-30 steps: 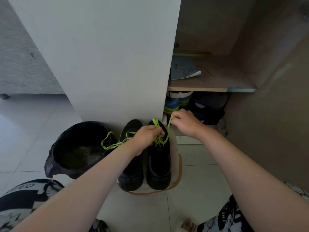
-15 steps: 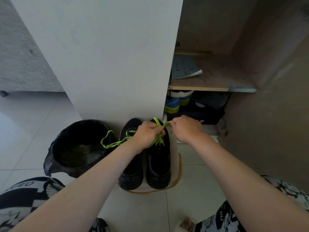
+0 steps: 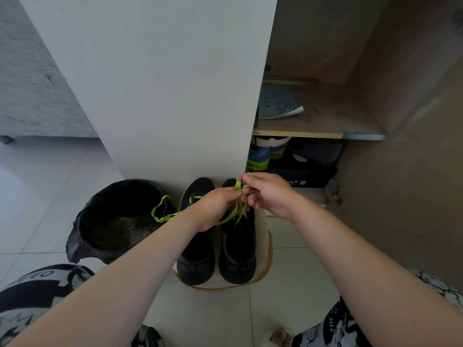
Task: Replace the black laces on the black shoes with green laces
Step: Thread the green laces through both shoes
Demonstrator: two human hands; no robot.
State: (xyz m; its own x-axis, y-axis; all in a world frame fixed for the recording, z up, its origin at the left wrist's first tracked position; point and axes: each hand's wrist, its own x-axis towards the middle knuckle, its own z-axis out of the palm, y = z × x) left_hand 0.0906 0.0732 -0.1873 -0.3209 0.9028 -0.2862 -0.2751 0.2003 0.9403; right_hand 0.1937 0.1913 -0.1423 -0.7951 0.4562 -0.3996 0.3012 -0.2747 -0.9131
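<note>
Hands: left hand [image 3: 215,209] and right hand [image 3: 268,194] both pinch the green lace [image 3: 161,219] over the pair.
Shoes: black shoes [image 3: 218,254] stand together on a floor mat [image 3: 262,249].
Progress: lacing seems near done; knot likely remains.

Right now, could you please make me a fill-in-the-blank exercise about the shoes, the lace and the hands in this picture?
1. The left hand and the right hand both pinch a ____ lace.
2. The black shoes standing on the beige mat number ____.
3. The trash bin stands to the ____ of the shoes.
Missing words: green; two; left.
</note>
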